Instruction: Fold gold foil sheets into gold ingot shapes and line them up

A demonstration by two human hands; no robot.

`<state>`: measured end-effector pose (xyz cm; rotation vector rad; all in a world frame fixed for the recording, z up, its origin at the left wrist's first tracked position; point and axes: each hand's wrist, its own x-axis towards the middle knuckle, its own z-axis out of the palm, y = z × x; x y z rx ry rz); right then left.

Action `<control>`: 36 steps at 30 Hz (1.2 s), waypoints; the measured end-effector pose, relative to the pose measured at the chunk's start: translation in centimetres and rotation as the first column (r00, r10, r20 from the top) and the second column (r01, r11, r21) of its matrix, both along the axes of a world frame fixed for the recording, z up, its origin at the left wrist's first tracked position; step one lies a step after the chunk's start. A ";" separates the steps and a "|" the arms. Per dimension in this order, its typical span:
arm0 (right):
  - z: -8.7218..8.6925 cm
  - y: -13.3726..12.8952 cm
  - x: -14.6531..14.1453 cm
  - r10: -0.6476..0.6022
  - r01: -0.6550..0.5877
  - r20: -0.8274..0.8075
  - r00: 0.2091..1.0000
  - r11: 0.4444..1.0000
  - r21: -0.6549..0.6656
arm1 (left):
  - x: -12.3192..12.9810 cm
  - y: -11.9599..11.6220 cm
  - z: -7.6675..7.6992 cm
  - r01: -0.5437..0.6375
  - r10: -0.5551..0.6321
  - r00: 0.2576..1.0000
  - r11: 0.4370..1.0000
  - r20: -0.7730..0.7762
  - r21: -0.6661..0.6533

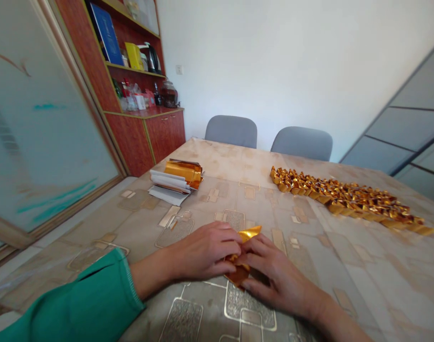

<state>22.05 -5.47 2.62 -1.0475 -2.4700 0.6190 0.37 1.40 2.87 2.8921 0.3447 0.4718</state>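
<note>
Pinching a gold foil sheet (241, 274) between our left hand (202, 251) and right hand (277, 280), we grip it low over the patterned table (363, 280), folded gold pieces (345, 199) to our right, a red wooden cabinet (163, 135) beyond.

Two bare hands are working close together near the bottom centre of the view. The left forearm (151, 279) is reaching in from the lower left, emerging from a green sleeve (72, 299) with a ribbed cuff. The left hand (202, 251) is curling inward, back upward, with its fingers (226, 237) pointing right. The right hand (274, 280) is coming in from the lower right, palm down, with its fingers (258, 251) spreading and angling up and left. The right forearm (340, 325) is running bare off the bottom edge. Both hands are meeting at the fingertips.
</note>
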 end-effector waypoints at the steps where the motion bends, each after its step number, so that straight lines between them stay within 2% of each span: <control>1: 0.0 0.0 0.1 0.008 -0.008 -0.016 1.000 1.000 -0.005 | -0.2 -0.3 0.3 0.015 -0.015 1.000 1.000 -0.011 -0.003; 4: -0.1 0.0 0.3 0.029 -0.030 -0.064 0.998 1.000 -0.008 | -0.4 -1.1 0.5 0.026 -0.025 0.999 0.999 -0.034 0.044; 8: -0.4 -0.2 0.7 0.032 -0.033 -0.082 0.996 0.999 -0.005 | -0.2 -1.4 -0.1 0.043 -0.037 0.998 0.991 -0.052 0.127; 10: -0.6 -0.3 0.9 0.005 -0.006 -0.085 0.996 1.000 -0.005 | -0.2 -1.2 -0.4 0.029 -0.023 0.999 0.991 -0.047 0.129; 14: -1.1 -0.1 0.9 -0.035 0.036 -0.090 0.995 0.999 0.008 | -0.4 -0.8 -0.7 -0.092 0.092 0.996 0.995 -0.015 -0.028; 18: -1.6 0.2 0.5 -0.116 0.118 -0.150 0.982 0.993 0.005 | -0.6 -0.5 -0.9 -0.254 0.262 0.965 0.952 0.023 -0.172; 22: -1.9 0.5 0.0 -0.185 0.185 -0.217 0.958 0.983 -0.021 | -0.8 -0.6 -0.6 -0.268 0.275 0.961 0.939 0.004 -0.216; 24: -1.9 0.7 -0.1 -0.193 0.193 -0.232 0.953 0.981 -0.023 | -0.9 -0.7 -0.3 -0.222 0.222 0.975 0.958 -0.021 -0.182; 27: -1.8 0.7 -0.2 -0.186 0.188 -0.234 0.954 0.982 -0.015 | -1.1 -1.0 -0.2 -0.172 0.170 0.984 0.983 -0.046 -0.058; 32: -1.9 0.6 -0.2 -0.160 0.166 -0.193 0.968 0.986 0.017 | -1.5 -1.6 -1.5 -0.219 0.219 0.976 0.959 0.024 0.178; 36: -1.9 0.6 -0.2 -0.140 0.144 -0.185 0.973 0.990 0.007 | -2.2 -2.2 -2.2 -0.222 0.219 0.975 0.950 0.042 0.218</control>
